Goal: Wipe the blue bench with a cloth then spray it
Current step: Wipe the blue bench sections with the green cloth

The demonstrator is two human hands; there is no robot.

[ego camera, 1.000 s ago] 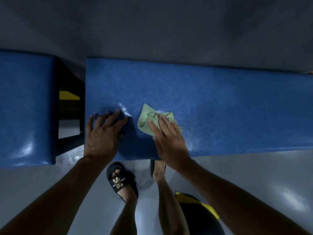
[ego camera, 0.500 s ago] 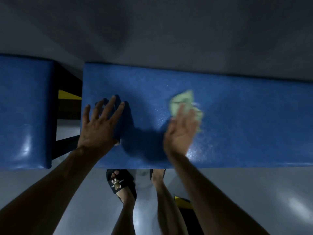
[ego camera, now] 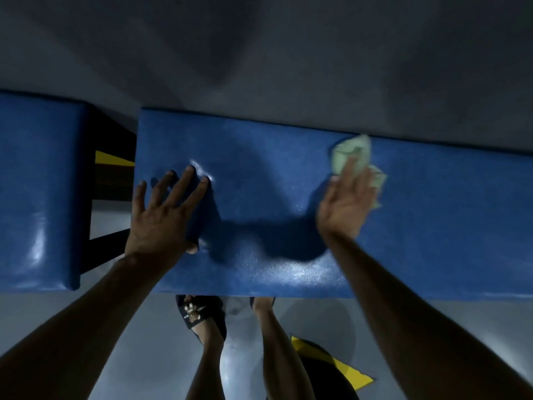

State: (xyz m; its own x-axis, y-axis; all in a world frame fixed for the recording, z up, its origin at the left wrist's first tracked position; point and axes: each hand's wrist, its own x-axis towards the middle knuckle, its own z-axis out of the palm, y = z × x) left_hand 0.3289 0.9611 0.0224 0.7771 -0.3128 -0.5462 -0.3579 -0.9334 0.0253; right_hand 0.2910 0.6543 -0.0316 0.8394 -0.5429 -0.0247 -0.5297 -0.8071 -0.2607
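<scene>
The blue padded bench (ego camera: 288, 174) runs across the middle of the head view. A crumpled pale green cloth (ego camera: 350, 153) lies near the bench's far edge, right of centre. My right hand (ego camera: 344, 203) presses on it with straight fingers, and it looks blurred from motion. My left hand (ego camera: 164, 217) rests flat on the bench's left end, fingers spread, holding nothing. No spray bottle is in view.
A second blue pad (ego camera: 37, 192) sits at the left, split from the bench by a dark gap with a black frame (ego camera: 112, 180) and a yellow part (ego camera: 111, 158). My sandalled feet (ego camera: 199, 313) stand on the grey floor (ego camera: 432, 327) below the near edge. A grey wall is behind.
My right hand slid the cloth from the bench's near left part rightward and away toward the far edge. My left hand stayed planted on the left end.
</scene>
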